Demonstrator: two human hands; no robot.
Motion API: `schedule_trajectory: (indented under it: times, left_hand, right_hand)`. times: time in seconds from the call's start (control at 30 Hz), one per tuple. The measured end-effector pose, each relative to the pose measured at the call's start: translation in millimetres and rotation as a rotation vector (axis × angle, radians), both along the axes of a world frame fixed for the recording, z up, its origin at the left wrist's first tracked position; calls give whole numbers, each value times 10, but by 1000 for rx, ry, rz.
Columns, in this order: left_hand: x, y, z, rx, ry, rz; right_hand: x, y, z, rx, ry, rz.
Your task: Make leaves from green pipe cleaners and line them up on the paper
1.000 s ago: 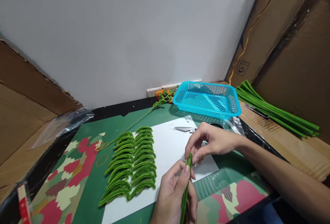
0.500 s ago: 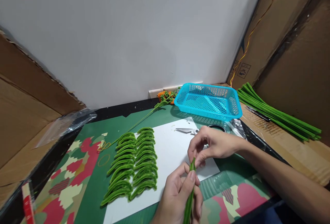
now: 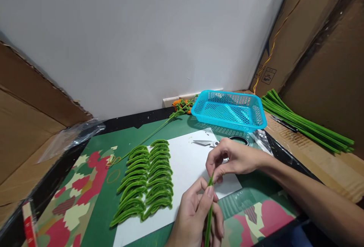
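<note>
My left hand (image 3: 199,211) is closed around a green fuzzy pipe cleaner piece (image 3: 209,220), thumb pressed on its upper part. Its narrow tip points up to my right hand (image 3: 229,159), whose thumb and index finger pinch the very end. On a white sheet of paper (image 3: 187,171) to the left lie two columns of curved green pipe cleaner pieces (image 3: 159,178), several in each. Behind my right hand rests a pair of scissors (image 3: 206,143), its blades on the paper and its handles partly covered.
A blue perforated basket (image 3: 227,123) stands at the back. Right of it lies a bundle of long green pipe cleaners (image 3: 309,125) with small snips (image 3: 284,123). A green stem with orange parts (image 3: 180,106) lies left of the basket. Cardboard walls (image 3: 28,99) flank the table.
The pipe cleaner piece in my left hand has turned and now looks narrower, its tip thinner between my right fingers. Both hands stay in nearly the same place.
</note>
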State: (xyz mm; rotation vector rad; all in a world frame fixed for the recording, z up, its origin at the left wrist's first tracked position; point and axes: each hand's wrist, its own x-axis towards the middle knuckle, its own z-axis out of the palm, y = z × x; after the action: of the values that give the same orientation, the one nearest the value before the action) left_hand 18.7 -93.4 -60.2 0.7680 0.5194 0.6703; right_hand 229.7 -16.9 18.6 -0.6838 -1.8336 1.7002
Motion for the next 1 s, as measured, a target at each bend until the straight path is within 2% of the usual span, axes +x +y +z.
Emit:
schedule_trajectory:
  times: [0.23, 0.43, 0.87, 1.0]
  left_hand:
    - [-7, 3, 224, -54, 58, 20]
    - [-14, 3, 195, -13, 133, 34]
    - [-45, -23, 204, -5, 100, -35]
    - [-52, -23, 200, -23, 59, -30]
  right_hand:
    - [51, 21, -37, -12, -12, 0]
    - [32, -10, -6, -77, 22, 35]
    - [30, 4, -15, 86, -24, 48]
    - [22, 0, -12, 67, -12, 44]
